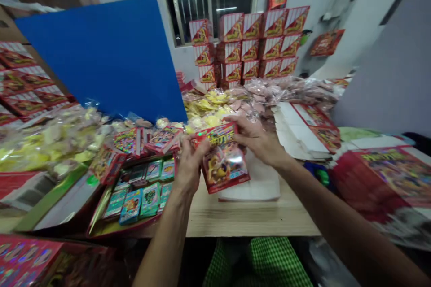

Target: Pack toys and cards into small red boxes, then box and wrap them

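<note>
One glossy red packet [224, 168] is held between the left hand [190, 166] and the right hand [259, 139], above a wooden surface [249, 217]. Left hand: narrowly closed on the packet's upper left corner. Right hand: fingers and thumb pinch the upper right edge. The packet hangs tilted, its lower corner over the near left edge of a white sheet [251, 184]. Just left of the left hand lies an open red tray [124, 228] of small teal and blue boxes [141, 199], with more printed packets [163, 140] along its far side. Beyond the hands are clear bags of yellow pieces [208, 110] and pink pieces [269, 92]; stacked red-and-white cartons [245, 47] stand behind them, below a window [205, 0]. A blue board [97, 58] stands upright at far left, before rows of red cartons [23, 80]. Flat carton blanks [305, 130] lie to the right, near a large printed red sheet [377, 179]. Green checked trousers [259, 264] show below the surface edge.
</note>
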The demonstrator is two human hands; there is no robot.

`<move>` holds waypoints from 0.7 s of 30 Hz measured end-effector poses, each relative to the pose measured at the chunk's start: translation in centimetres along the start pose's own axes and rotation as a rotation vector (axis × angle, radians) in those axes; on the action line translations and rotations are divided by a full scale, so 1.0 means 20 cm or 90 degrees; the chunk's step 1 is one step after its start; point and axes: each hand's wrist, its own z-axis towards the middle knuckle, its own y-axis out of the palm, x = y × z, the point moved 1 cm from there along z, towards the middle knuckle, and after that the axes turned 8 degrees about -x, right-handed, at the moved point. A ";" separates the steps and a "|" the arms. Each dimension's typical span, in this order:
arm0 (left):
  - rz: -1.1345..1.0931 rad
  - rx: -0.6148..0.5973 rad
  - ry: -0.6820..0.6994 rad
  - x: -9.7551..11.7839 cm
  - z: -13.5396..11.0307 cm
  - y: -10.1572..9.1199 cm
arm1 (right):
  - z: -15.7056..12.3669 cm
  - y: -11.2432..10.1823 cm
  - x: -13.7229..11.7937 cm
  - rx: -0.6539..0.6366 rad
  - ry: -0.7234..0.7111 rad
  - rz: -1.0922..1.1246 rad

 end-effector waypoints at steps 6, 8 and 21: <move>0.016 -0.106 0.049 -0.07 -0.12 0.15 | -0.22 -0.10 0.10 0.177 -0.020 -0.042; 0.030 -0.151 0.073 -0.12 -0.15 0.20 | -0.35 -0.19 0.22 0.351 0.075 -0.015; 0.318 -0.221 -0.035 -0.74 -0.05 0.30 | -0.75 0.03 0.70 0.329 0.245 0.136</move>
